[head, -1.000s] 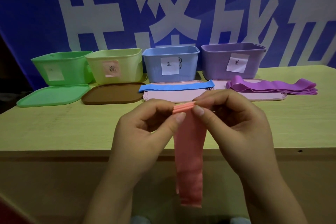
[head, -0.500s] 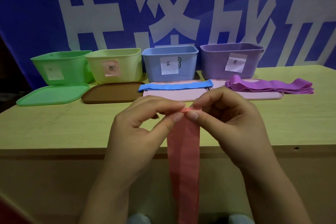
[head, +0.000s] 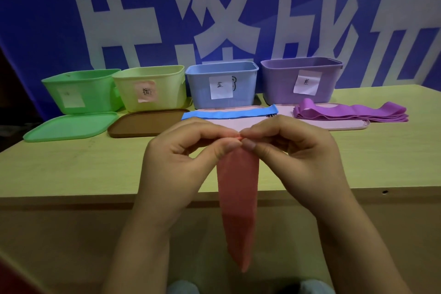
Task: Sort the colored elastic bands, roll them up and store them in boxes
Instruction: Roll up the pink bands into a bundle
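Head camera, looking down over a pale wooden table (head: 71, 169): a person's left hand (head: 183, 164) and right hand (head: 300, 157) meet above the near edge, each pinching the top end of a pink elastic band (head: 237, 200) between thumb and curled fingers, the fingertips of both hands touching at the band's upper edge. Below the pinch the band hangs straight down in front of the table's edge, tapering to a point at the bottom. Along the far side of the table stand four open plastic boxes in a row, each with a paper label on its front: a green box (head: 81, 90), a yellow box (head: 150, 88), a blue box (head: 222, 83) and a purple box (head: 300, 81). A green lid (head: 69, 126) lies flat in front of the green box, a brown lid (head: 145, 124) in front of the yellow one, and pink lids (head: 343, 124) in front of the blue and purple boxes. A blue elastic band (head: 229, 113) lies stretched across the pink lid before the blue box. A stack of purple elastic bands (head: 350, 113) rests on the pink lid before the purple box, its right end reaching onto the table. A blue banner (head: 35, 19) with large white characters fills the background.
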